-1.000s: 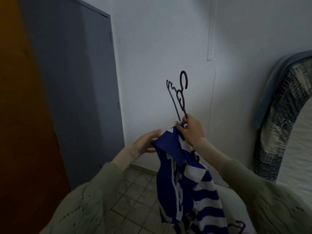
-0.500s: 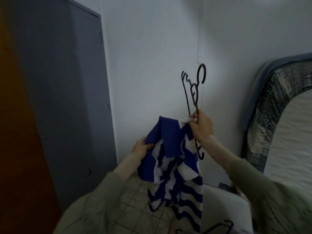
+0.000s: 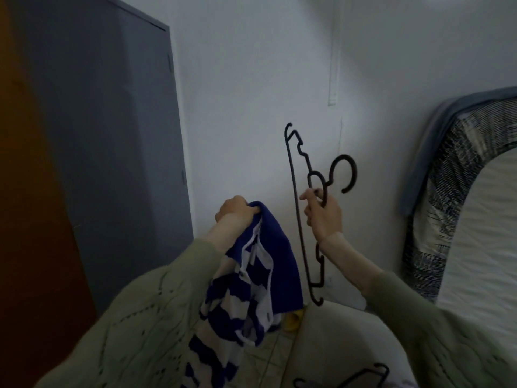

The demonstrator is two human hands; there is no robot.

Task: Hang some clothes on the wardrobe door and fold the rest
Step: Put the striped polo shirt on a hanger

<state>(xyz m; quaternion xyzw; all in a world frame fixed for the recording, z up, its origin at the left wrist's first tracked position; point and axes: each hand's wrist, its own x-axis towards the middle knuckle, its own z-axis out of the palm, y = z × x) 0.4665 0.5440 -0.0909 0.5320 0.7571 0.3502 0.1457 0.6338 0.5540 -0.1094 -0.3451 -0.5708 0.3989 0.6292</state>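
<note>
— What stands around the white wall (image 3: 251, 79)?
— A grey door (image 3: 106, 135) just left of it, with an orange-brown panel (image 3: 30, 219) further left.
— And to the wall's right?
— A mattress (image 3: 481, 219) leans there, a blue blanket (image 3: 436, 130) draped over its top edge.
— Below the wall?
— Tiled floor (image 3: 268, 357), a small yellow object (image 3: 292, 320), a white rounded surface (image 3: 335, 340).

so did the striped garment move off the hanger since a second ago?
Yes. The striped garment, gripped by the left hand, has come off the hanger in the right hand, shifting left toward the grey door.
</note>
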